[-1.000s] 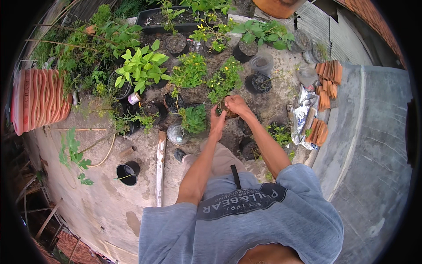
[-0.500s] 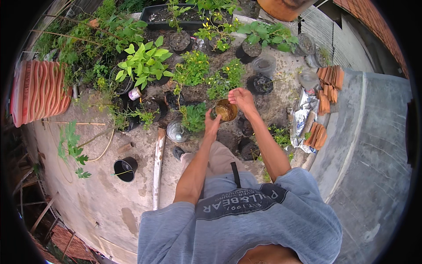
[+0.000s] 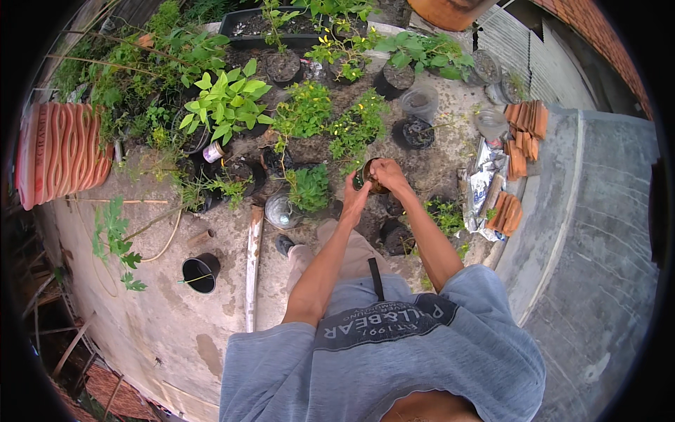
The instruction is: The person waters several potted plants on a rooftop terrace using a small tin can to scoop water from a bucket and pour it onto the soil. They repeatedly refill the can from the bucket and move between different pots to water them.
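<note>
A small round golden-brown container (image 3: 365,169) is in front of me, above the soil, its rim held by my left hand (image 3: 356,191) with the thumb across the near side. My right hand (image 3: 388,175) reaches over and into the container's opening, its fingers curled down. What those fingertips hold, if anything, is hidden. Just left of my hands grows a leafy green plant (image 3: 309,188). Beyond them stands a bushy plant with small yellow spots (image 3: 358,126).
A black pot (image 3: 413,132) sits ahead right, a clear plastic container (image 3: 283,211) near my foot. A pale pole (image 3: 254,267) and a black bucket (image 3: 200,271) lie left. Stacked clay tiles (image 3: 505,214) border the right, a stack of red trays (image 3: 65,153) far left.
My right hand has come down from beside the container into its opening, its fingers now curled. My left hand and the container have shifted slightly to the right.
</note>
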Demonstrator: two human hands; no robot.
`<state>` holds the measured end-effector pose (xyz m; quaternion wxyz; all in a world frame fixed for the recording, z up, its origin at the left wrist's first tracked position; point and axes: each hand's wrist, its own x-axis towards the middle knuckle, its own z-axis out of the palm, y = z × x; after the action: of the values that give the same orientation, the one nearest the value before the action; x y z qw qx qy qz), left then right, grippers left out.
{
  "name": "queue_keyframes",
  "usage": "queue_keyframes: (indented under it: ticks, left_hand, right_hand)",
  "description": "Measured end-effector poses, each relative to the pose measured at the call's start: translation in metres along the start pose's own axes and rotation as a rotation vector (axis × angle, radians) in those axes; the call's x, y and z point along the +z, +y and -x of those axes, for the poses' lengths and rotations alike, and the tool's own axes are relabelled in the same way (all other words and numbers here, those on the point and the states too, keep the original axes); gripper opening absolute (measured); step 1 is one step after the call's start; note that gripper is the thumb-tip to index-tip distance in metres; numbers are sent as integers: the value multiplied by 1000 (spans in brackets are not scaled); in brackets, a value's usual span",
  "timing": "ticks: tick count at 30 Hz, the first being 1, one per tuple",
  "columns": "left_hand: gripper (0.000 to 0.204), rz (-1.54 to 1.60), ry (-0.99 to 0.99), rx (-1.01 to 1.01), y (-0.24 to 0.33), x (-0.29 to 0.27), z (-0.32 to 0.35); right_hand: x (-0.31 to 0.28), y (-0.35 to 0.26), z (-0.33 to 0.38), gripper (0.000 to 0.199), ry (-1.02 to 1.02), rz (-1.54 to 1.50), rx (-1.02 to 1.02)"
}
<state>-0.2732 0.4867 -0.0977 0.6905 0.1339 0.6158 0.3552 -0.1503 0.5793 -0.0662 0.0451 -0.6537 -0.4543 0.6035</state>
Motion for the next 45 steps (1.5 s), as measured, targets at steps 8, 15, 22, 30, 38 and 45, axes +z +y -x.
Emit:
queue_keyframes:
  ticks: [8, 15, 22, 30, 38, 45]
  left_hand:
    - [75, -119, 98, 66, -35, -14, -25]
    - [79, -48, 68, 23, -19, -2, -10]
    - [73, -128, -13, 46, 1, 17, 3]
    - [74, 46, 0, -9, 5, 20, 9]
    - [78, 17, -12, -76, 15, 17, 9]
    - [82, 109, -35, -12, 7, 14, 1]
  right_hand:
    - [-38, -35, 6, 32, 506, 125, -385]
    - [-35, 9, 14, 35, -62, -144, -144]
    - [-1, 30, -10, 35, 14, 236, 39]
    - [-15, 2, 7, 27, -68, -335, 73]
    - [-50, -52, -6, 35, 192, -358, -251]
    - [-54, 0, 16, 55, 384, -206, -126]
